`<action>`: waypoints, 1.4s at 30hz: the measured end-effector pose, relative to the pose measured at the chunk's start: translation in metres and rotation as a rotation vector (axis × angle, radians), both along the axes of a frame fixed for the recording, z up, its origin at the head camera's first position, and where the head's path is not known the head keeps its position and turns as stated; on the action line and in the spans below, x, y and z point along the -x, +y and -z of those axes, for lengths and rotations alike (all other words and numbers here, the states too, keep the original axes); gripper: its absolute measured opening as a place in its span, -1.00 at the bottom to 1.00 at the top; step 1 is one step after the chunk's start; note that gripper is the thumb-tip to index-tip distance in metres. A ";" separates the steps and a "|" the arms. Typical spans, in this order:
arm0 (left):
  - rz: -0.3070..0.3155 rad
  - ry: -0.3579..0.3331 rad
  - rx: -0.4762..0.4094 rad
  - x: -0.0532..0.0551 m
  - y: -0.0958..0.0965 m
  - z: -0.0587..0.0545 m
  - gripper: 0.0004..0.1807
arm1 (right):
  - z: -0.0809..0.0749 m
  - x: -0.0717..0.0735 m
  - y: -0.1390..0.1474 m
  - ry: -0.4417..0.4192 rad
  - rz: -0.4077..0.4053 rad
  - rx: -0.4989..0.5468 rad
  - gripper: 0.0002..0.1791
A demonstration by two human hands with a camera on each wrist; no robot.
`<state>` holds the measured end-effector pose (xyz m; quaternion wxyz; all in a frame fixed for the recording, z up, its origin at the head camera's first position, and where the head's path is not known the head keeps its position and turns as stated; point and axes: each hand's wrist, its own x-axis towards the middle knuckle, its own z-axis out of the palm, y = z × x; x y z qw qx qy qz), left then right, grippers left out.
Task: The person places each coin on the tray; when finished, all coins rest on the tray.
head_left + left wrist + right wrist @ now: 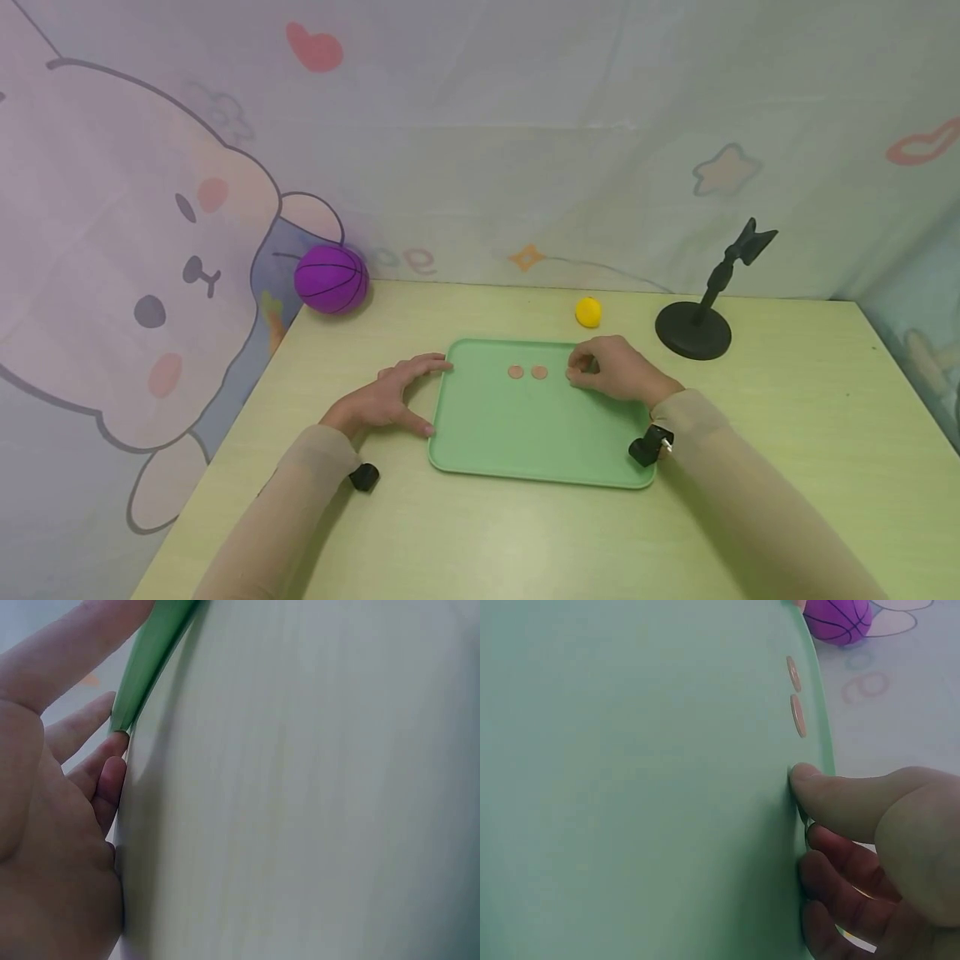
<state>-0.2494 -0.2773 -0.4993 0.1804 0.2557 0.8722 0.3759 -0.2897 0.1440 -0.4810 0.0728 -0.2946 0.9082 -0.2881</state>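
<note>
A light green tray [525, 442] lies on the table, with two copper-coloured coins [527, 372] side by side near its far edge. To their right, my right hand [615, 367] pinches a third coin [572, 373] at the tray's surface, its fingers covering most of it. In the right wrist view the thumb [832, 796] and curled fingertips touch the tray, and the two free coins [798, 716] lie beyond them. My left hand [386, 400] spreads along the tray's left edge, thumb and fingers apart and touching the rim [150, 664].
Behind the tray sits a small yellow ball [588, 312]. A black stand [693, 331] with a round base is at the back right. A purple basketball-patterned ball [332, 279] rests at the table's back left corner, before a printed cloth backdrop [480, 167].
</note>
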 end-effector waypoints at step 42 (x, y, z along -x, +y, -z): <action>-0.013 -0.006 0.004 -0.001 0.000 -0.001 0.13 | -0.002 -0.007 -0.002 0.186 -0.002 -0.131 -0.62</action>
